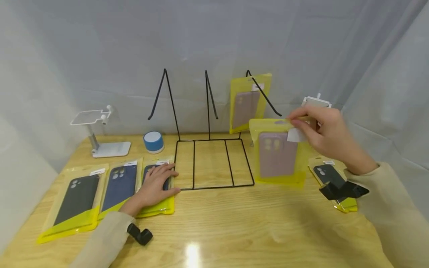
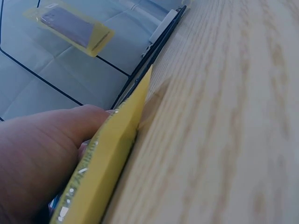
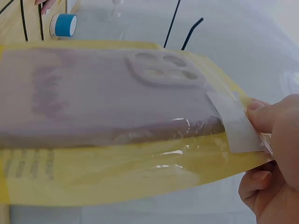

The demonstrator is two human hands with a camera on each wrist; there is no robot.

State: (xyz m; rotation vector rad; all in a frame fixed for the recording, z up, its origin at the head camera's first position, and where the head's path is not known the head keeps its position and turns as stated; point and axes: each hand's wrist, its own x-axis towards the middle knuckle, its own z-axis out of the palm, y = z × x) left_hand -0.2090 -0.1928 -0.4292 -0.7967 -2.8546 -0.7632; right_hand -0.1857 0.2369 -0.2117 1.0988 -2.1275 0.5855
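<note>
In the head view, my right hand (image 1: 325,132) pinches the top right corner of a yellow-edged clear pouch with a pale purple phone case (image 1: 277,154) inside. The pouch hangs upright, right of the black wire rack (image 1: 214,187). From the right wrist view, thumb and fingers grip the corner by a white label (image 3: 236,123). Another pouched purple phone case (image 1: 246,106) hangs on the rack's right prong. My left hand (image 1: 155,186) rests with fingers extended on a pouch holding a dark blue phone case (image 1: 146,172), which it partly hides; the left wrist view shows this pouch's yellow edge (image 2: 112,163).
Left of my left hand lie a pouched blue phone case (image 1: 118,186) and a pouched black one (image 1: 78,195). Behind them stand a white phone stand (image 1: 112,149) and a blue-and-white cylinder (image 1: 153,142). Another pouched black case (image 1: 330,175) lies beneath my right forearm, partly hidden.
</note>
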